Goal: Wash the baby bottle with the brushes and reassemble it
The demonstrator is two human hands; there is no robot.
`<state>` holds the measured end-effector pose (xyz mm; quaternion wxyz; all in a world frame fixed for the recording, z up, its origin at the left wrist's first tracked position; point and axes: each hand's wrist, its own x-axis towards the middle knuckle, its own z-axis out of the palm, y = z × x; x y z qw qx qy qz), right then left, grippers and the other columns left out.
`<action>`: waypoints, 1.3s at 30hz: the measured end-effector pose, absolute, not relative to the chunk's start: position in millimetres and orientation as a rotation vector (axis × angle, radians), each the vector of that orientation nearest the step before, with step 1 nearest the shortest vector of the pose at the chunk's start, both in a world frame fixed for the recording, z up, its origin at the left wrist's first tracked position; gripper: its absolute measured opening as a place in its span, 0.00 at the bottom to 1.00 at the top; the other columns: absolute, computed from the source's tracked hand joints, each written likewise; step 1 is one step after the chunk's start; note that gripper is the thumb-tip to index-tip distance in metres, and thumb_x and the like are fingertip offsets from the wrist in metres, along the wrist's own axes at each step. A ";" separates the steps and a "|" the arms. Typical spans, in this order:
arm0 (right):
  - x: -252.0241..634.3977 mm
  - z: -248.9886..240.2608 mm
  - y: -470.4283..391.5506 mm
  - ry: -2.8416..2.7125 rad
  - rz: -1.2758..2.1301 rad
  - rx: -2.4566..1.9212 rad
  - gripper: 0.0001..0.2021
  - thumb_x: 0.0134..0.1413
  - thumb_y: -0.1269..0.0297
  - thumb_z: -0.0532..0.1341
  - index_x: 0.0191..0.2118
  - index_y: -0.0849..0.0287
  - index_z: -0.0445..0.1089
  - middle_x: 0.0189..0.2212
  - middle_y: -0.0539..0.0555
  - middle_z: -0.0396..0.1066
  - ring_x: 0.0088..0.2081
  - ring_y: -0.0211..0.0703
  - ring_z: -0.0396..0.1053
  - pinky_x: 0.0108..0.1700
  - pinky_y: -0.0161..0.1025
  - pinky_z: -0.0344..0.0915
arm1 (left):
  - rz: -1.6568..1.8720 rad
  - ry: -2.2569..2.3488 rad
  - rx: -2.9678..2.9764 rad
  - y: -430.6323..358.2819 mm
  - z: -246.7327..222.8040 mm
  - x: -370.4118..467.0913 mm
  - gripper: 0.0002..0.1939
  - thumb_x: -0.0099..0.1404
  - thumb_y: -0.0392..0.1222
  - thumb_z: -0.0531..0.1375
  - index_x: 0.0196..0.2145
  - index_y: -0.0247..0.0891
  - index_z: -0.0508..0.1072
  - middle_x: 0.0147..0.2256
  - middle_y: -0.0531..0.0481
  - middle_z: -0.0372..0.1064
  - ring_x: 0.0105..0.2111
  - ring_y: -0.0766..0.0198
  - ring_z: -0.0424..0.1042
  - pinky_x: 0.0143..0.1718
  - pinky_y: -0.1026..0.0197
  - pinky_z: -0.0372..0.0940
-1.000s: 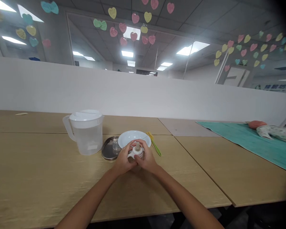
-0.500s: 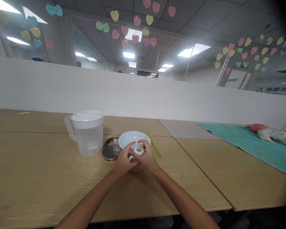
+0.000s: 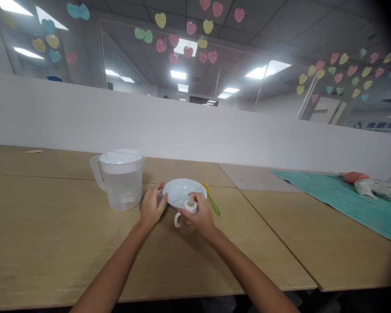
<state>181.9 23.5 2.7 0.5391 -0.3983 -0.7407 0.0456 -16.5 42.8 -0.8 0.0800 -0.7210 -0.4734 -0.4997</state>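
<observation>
Baby bottle [image 3: 189, 208], front and centre, near the close edge of the white dish [image 3: 182, 188], roughly upright, teat up top, white collar below it, one white handle curving out on the left and red marks on the clear body! Whether its base meets the wooden table [image 3: 84, 243] I can't tell.

Right hand [image 3: 202, 215] has it, thumb and fingers pinched around the collar. And look at the left hand [image 3: 152, 208]: over the round metal tray [image 3: 164, 210], fingers curved, thumb spread away from them, and between them a small clear cap [image 3: 159, 197]! Touching it or not? Can't tell from this angle.

Just right of the dish lies the brush [image 3: 212, 200], yellow bristles pointing away, green handle towards us. Across the dish runs a thin pale line, too faint to identify.

Over on the left, the lidded pitcher [image 3: 124, 184] stands upright just beside the tray, translucent, handle out to its left. Far left, a thin pale piece [image 3: 34, 151] lies flat by the white wall [image 3: 169, 126]. Way out right, it's the teal cloth [image 3: 332, 198], with a rounded orange-red item [image 3: 355, 177] and patterned pale fabric [image 3: 382, 190] on it. Heart-shaped notes dot the glass above!
</observation>
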 end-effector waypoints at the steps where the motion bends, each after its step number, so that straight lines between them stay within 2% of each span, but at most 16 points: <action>1: 181.8 2.4 23.0 -1.763 0.118 -0.951 0.23 0.40 0.53 0.65 0.42 0.59 0.63 0.36 0.55 0.66 0.39 0.47 0.64 0.41 0.42 0.60 | -1.477 -1.517 -2.080 48.9 -5.0 -21.1 0.23 0.64 0.43 0.47 0.56 0.34 0.55 0.49 0.40 0.63 0.50 0.54 0.62 0.51 0.50 0.57; 4: 181.2 1.7 22.0 -1.758 0.120 -0.953 0.22 0.41 0.53 0.65 0.41 0.59 0.63 0.36 0.54 0.66 0.39 0.47 0.64 0.40 0.42 0.61 | -1.229 -1.668 -2.070 62.4 -18.8 -30.0 0.26 0.62 0.38 0.47 0.57 0.31 0.53 0.55 0.37 0.56 0.55 0.51 0.56 0.53 0.48 0.55; 6: 180.9 1.0 22.2 -1.759 0.101 -0.943 0.21 0.42 0.53 0.65 0.41 0.59 0.64 0.35 0.54 0.66 0.38 0.46 0.64 0.40 0.42 0.61 | -1.055 -1.734 -2.109 64.9 -25.5 -31.7 0.28 0.60 0.37 0.49 0.58 0.32 0.52 0.58 0.37 0.52 0.57 0.48 0.54 0.53 0.45 0.54; 8: 180.9 0.3 22.7 -1.768 0.075 -0.935 0.21 0.42 0.52 0.64 0.40 0.59 0.64 0.35 0.54 0.67 0.38 0.46 0.63 0.40 0.42 0.61 | -0.941 -1.790 -2.127 63.3 -28.0 -30.9 0.28 0.59 0.39 0.51 0.57 0.35 0.55 0.58 0.38 0.52 0.57 0.45 0.53 0.51 0.44 0.55; 10: 180.9 -0.3 23.4 -1.779 0.052 -0.933 0.20 0.43 0.52 0.63 0.40 0.59 0.64 0.34 0.54 0.67 0.38 0.46 0.63 0.39 0.41 0.60 | -0.901 -1.800 -2.142 60.3 -26.1 -29.0 0.25 0.58 0.41 0.53 0.54 0.36 0.60 0.56 0.37 0.57 0.55 0.45 0.57 0.50 0.45 0.56; 13: 181.0 -1.6 24.2 -1.779 0.027 -0.926 0.20 0.44 0.51 0.63 0.40 0.59 0.64 0.34 0.55 0.67 0.38 0.46 0.64 0.39 0.42 0.61 | -0.935 -1.838 -2.127 56.8 -18.6 -26.7 0.19 0.56 0.40 0.55 0.47 0.36 0.64 0.46 0.38 0.66 0.46 0.49 0.66 0.45 0.50 0.61; 16: 180.8 -4.2 25.1 -1.783 0.037 -0.945 0.23 0.43 0.50 0.63 0.43 0.60 0.63 0.37 0.56 0.67 0.40 0.48 0.64 0.41 0.43 0.61 | -1.150 -1.929 -1.957 53.3 -7.8 -25.2 0.18 0.54 0.39 0.57 0.43 0.36 0.64 0.40 0.42 0.67 0.40 0.51 0.68 0.40 0.53 0.63; 20: 179.9 -7.5 25.5 -1.798 0.071 -0.977 0.35 0.38 0.47 0.66 0.51 0.61 0.58 0.43 0.60 0.65 0.45 0.52 0.63 0.45 0.47 0.61 | -1.571 -1.741 -1.546 40.4 13.1 -17.5 0.18 0.54 0.42 0.58 0.43 0.37 0.62 0.40 0.43 0.63 0.43 0.51 0.64 0.44 0.49 0.61; 24: 180.3 -5.4 22.8 -1.767 0.057 -0.929 0.41 0.39 0.48 0.65 0.56 0.62 0.51 0.48 0.63 0.61 0.48 0.53 0.62 0.48 0.50 0.60 | -1.781 -1.360 -1.600 21.8 26.2 3.9 0.20 0.57 0.41 0.58 0.47 0.36 0.60 0.45 0.42 0.60 0.48 0.54 0.61 0.48 0.51 0.61; 28: 182.4 -1.3 19.7 -1.775 -0.107 -0.801 0.39 0.46 0.52 0.61 0.60 0.59 0.43 0.53 0.64 0.57 0.52 0.56 0.58 0.52 0.55 0.56 | -1.667 -0.972 -1.727 14.6 15.2 26.0 0.23 0.55 0.41 0.61 0.49 0.38 0.60 0.48 0.40 0.54 0.48 0.54 0.63 0.48 0.51 0.64; 33: 183.4 -3.1 23.1 -1.727 -0.340 -0.616 0.37 0.51 0.59 0.57 0.62 0.56 0.37 0.55 0.62 0.57 0.55 0.55 0.57 0.55 0.59 0.51 | -1.427 -0.758 -1.988 15.9 -0.3 38.6 0.29 0.58 0.42 0.60 0.55 0.40 0.53 0.47 0.40 0.61 0.46 0.54 0.66 0.46 0.52 0.66; 36: 182.7 -6.1 27.0 -1.693 -0.398 -0.601 0.36 0.51 0.61 0.59 0.62 0.54 0.40 0.52 0.60 0.61 0.53 0.53 0.59 0.56 0.58 0.51 | -1.430 -0.762 -2.067 14.0 -1.4 41.3 0.30 0.60 0.42 0.58 0.57 0.38 0.50 0.48 0.38 0.62 0.48 0.54 0.64 0.48 0.51 0.65; 39: 181.9 -10.0 29.4 -1.708 -0.307 -0.697 0.30 0.52 0.59 0.57 0.60 0.54 0.47 0.48 0.59 0.64 0.50 0.52 0.62 0.56 0.58 0.51 | -1.443 -0.829 -2.162 12.1 -2.1 43.5 0.28 0.63 0.41 0.54 0.58 0.37 0.49 0.51 0.38 0.59 0.51 0.53 0.62 0.50 0.51 0.63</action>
